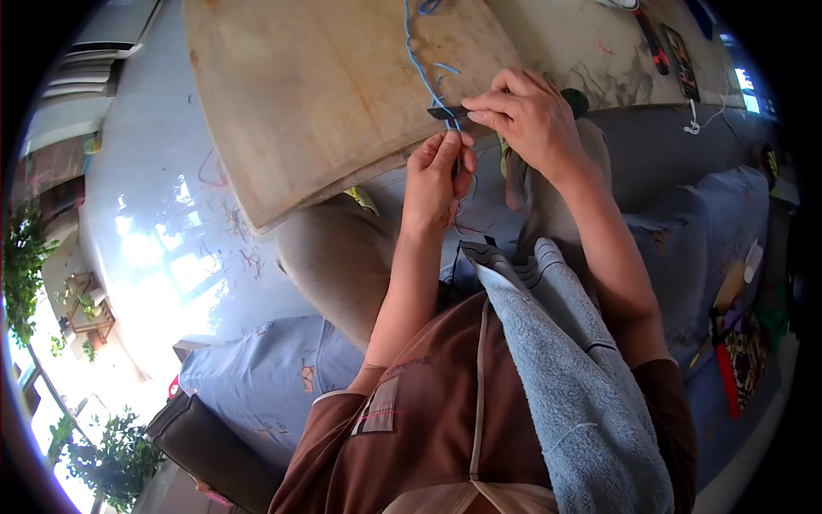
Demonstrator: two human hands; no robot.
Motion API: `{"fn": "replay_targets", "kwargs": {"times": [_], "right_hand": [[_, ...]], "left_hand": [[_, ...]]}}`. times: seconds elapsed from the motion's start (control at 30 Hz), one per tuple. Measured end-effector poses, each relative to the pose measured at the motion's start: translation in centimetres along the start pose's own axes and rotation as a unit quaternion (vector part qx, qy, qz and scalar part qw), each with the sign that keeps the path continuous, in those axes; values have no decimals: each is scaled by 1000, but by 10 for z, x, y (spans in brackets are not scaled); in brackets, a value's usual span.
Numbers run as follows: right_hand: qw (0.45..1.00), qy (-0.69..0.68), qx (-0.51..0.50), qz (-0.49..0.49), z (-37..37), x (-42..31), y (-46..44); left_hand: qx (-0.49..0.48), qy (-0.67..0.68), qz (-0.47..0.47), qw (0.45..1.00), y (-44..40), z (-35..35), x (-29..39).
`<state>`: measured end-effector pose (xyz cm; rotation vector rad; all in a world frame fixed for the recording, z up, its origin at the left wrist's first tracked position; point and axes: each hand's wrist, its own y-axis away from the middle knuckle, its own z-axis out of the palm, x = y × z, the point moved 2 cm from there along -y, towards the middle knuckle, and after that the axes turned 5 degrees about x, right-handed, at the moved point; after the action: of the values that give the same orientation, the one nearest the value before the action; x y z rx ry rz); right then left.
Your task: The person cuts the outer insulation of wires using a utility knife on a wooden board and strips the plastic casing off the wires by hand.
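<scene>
Well left of the wooden board (300, 94): dark rack (104, 47) with a stack of pale flat things (81, 75) in it. Nearer the wearer, same side, small wooden box (96, 329) with greenery; its inside too small to read. Between box and board, thread scraps (249, 260) strewn.

At the board's near edge, left hand (440, 176): fingers curled, thumb closed down, pinching blue cord (413, 54), which runs up over the board to its far side. Dark flat strip (439, 113) crosses the cord just above that pinch; contact unclear. Strip's right end gripped between thumb and forefinger of right hand (535, 118), other fingers loosely bent, over the board's right edge.

Right of the board, on a stained tabletop (561, 43): red-and-black handled tool (658, 56), then phone (681, 62) with white cable.
</scene>
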<state>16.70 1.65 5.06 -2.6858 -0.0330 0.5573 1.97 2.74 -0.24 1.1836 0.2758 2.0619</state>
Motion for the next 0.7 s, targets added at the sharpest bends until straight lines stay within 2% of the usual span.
{"fn": "replay_targets", "kwargs": {"times": [0.27, 0.37, 0.47, 0.7], "right_hand": [[999, -3, 40, -8, 4, 0, 3], [999, -45, 8, 22, 5, 6, 1], [1000, -17, 3, 12, 3, 0, -1], [998, -4, 55, 2, 21, 0, -7]], "left_hand": [[-2, 12, -15, 1000, 1, 1, 1], [-8, 15, -8, 1000, -1, 0, -1], [-4, 12, -9, 1000, 0, -1, 1], [-5, 11, -12, 1000, 0, 0, 1]]}}
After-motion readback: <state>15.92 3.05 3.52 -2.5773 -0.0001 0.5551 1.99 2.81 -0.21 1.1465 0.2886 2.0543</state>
